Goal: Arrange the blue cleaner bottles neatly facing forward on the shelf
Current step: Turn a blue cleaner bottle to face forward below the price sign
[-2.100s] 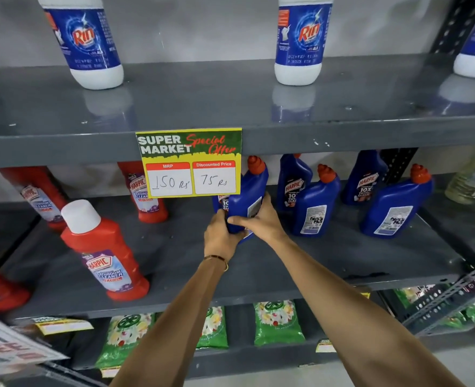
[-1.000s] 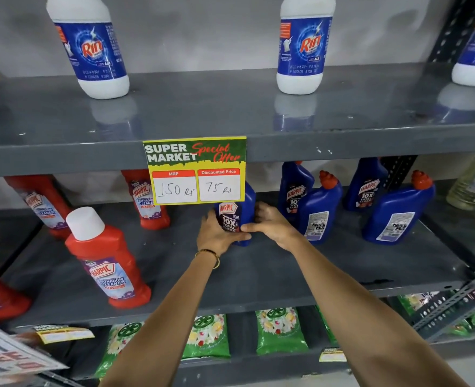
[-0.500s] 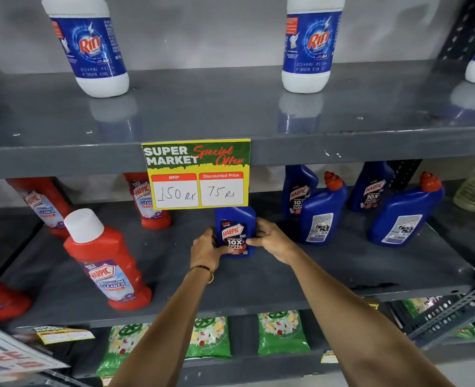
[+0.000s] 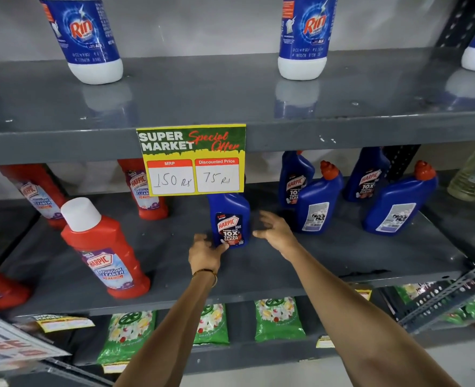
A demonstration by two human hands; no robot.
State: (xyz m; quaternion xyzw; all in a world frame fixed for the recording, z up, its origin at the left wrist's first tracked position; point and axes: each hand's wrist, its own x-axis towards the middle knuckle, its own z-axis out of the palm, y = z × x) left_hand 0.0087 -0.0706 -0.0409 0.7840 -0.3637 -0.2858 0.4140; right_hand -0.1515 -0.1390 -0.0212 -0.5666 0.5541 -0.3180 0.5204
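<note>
A blue Harpic bottle (image 4: 230,222) stands upright on the middle grey shelf (image 4: 258,277), its front label facing me and its top hidden behind the price sign. My left hand (image 4: 205,251) touches its lower left corner with the thumb. My right hand (image 4: 272,233) hovers just to its right, fingers spread, off the bottle. Further right stand more blue bottles: two (image 4: 317,202) (image 4: 398,208) show their back labels, and two behind them (image 4: 295,180) (image 4: 367,177) show front labels.
A yellow and green price sign (image 4: 191,159) hangs from the upper shelf edge. Red Harpic bottles (image 4: 105,252) stand at the left. White and blue Rin bottles (image 4: 303,37) are on the top shelf. Green packets (image 4: 278,319) lie on the shelf below.
The blue bottle was turned from back label to front label and set down nearer the shelf's front. My right hand has let go and opened; my left hand has slid to its base.
</note>
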